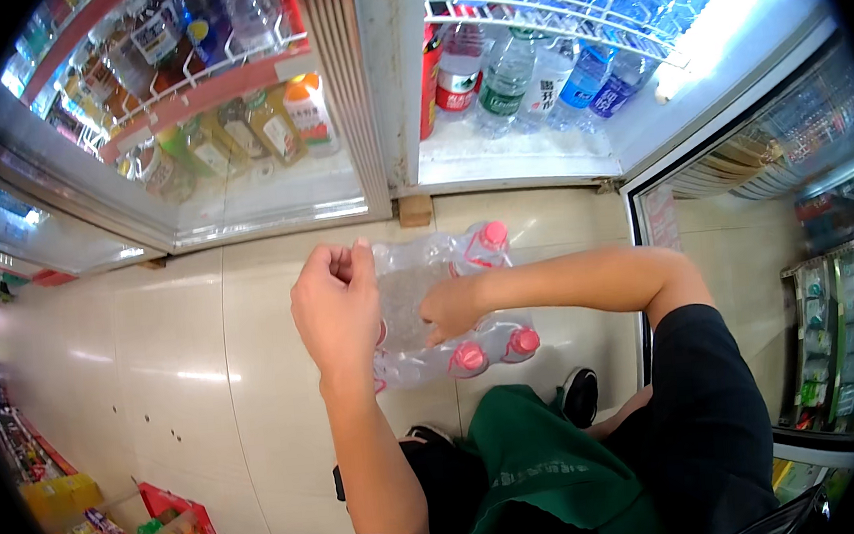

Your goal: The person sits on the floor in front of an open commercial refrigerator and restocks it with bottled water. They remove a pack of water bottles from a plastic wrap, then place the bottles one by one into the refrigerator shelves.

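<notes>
On the tiled floor before me lies a shrink-wrapped pack of clear plastic bottles (412,370) with pink-red caps. Several caps show, among them a cap (494,234) at the far right corner and two along the near side. My left hand (339,300) is at the pack's left edge, fingers curled and thumb raised, pinching the clear plastic wrap (404,306). My right hand (454,308) reaches across from the right to the middle of the pack. Its fingers are bent downward against the wrap; their tips are partly hidden, so I cannot tell whether they grip it.
Ahead stands an open refrigerated cabinet (518,182) with bottled drinks (506,80) under a white wire shelf (557,12). Its glass door (720,259) swings out at my right. Another drinks cabinet (273,219) is at the left. A red-edged display box (179,512) sits lower left.
</notes>
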### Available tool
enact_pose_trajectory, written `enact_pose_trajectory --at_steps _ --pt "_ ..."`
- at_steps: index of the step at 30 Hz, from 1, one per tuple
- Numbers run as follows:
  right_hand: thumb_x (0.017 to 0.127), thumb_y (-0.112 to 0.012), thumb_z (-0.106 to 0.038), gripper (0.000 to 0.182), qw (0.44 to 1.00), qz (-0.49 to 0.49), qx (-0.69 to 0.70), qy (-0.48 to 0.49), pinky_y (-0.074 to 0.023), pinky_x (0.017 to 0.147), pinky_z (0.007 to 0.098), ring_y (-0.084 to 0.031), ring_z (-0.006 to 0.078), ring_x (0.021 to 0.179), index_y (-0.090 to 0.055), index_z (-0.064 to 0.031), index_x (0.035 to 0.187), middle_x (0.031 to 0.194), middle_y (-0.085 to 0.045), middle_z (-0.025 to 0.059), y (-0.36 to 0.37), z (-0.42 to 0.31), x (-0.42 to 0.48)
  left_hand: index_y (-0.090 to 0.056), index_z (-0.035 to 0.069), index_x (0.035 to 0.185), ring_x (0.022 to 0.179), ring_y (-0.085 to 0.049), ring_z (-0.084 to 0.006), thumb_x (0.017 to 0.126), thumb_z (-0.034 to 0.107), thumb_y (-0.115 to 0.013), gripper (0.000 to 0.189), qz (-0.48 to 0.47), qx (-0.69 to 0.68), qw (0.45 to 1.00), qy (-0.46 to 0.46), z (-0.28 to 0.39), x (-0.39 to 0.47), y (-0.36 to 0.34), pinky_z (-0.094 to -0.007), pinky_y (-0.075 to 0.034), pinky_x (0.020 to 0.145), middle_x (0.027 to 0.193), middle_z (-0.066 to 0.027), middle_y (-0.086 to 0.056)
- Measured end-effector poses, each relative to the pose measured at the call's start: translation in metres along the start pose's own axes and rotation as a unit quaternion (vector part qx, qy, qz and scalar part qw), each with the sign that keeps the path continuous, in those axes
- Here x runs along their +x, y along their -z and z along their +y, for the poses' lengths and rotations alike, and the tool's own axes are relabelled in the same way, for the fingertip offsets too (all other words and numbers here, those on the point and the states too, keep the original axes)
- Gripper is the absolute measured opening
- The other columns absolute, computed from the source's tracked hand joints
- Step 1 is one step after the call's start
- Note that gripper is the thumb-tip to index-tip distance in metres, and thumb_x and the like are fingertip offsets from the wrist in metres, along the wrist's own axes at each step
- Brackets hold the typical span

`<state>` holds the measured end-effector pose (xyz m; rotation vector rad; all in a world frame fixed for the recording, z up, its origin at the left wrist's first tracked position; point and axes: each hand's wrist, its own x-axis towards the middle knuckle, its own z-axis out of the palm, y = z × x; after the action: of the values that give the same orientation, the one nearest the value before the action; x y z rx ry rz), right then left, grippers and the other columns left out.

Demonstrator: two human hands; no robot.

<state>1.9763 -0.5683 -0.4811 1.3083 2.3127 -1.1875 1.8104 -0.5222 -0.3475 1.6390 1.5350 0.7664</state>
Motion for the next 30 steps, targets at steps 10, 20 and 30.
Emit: enact_pose_trajectory --at_steps 10,20,30 --pt "0.094 -0.068 -0.02 0.032 0.725 0.679 0.072 -0.097 -0.0546 0.078 0.0395 -0.069 0.0262 0.09 -0.065 0.0012 0.118 0.106 -0.068 0.0188 0.126 0.095 -0.071 -0.066 0.002 0.081 0.059 -0.059 -0.019 0.093 0.028 -0.071 0.029 -0.026 0.021 0.999 -0.028 0.002 -0.009 -0.014 -0.0334 -0.048 0.062 0.066 -0.0059 -0.065" --pt "0.104 -0.035 -0.056 0.057 0.629 0.6 -0.224 -0.441 -0.0264 0.123 0.05 -0.039 0.0292 0.145 -0.046 -0.0242 0.15 0.155 -0.047 0.0094 0.296 0.282 -0.066 -0.066 0.002 0.081 0.057 -0.057 -0.0183 0.093 0.027 -0.071 0.029 -0.058 0.011 0.997 -0.053 0.012 -0.001 -0.034 -0.0334 -0.047 0.059 0.064 -0.0058 -0.064" --pt "0.09 -0.063 -0.036 0.043 0.661 0.7 -0.094 -0.253 -0.0552 0.076 0.0537 -0.068 0.0447 0.085 -0.056 -0.0005 0.112 0.096 -0.069 0.027 0.219 0.148 -0.088 -0.067 0.002 0.082 0.059 -0.06 -0.0206 0.091 0.027 -0.073 0.028 -0.077 -0.015 0.997 -0.012 -0.01 0.011 -0.034 -0.0349 -0.049 0.061 0.067 -0.0072 -0.066"
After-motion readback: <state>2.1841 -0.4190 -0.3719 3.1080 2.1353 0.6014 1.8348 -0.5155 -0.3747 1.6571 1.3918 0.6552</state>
